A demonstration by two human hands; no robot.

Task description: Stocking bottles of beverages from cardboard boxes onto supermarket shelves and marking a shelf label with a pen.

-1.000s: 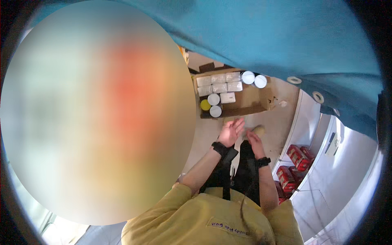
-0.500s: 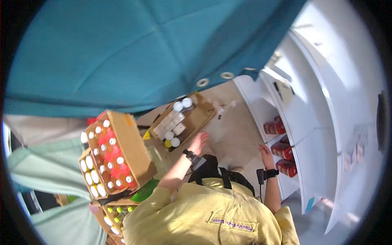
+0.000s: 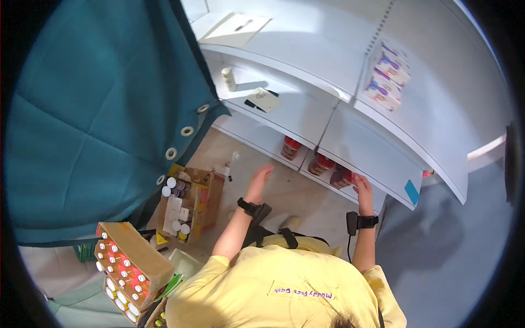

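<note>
Nearest, below both hands, is the person's yellow shirt (image 3: pixel 257 284), with a bare forearm reaching out on each side and 1 black strap around each wrist. The 2 hands are well apart. The left hand (image 3: pixel 259 184) is empty, its fingers extended together over the floor (image 3: pixel 235 164). The right hand (image 3: pixel 361 185) has its fingers loosely bent beside the nearest of 3 red packs (image 3: pixel 320 164); whether it touches or grips that pack, I cannot tell. To the left of the left hand and nearer the body stands a cardboard box (image 3: pixel 139 249) of white-capped bottles (image 3: pixel 124 262). Just left of the left hand, an open carton (image 3: pixel 208 199) on the floor holds white-lidded jars (image 3: pixel 166 191) and white packets (image 3: pixel 174 210). The 3 red packs form a row on the low shelf (image 3: pixel 257 139), running from the right hand to ahead of the left. A teal curtain (image 3: pixel 98 109) with metal rings hangs to the left of both hands. Farther out, ahead of the left hand, a shelf carries a white bottle (image 3: pixel 228 79) and a pale card (image 3: pixel 263 100); ahead of the right hand, purple-and-white packages (image 3: pixel 387 76) lie on a higher shelf.
</note>
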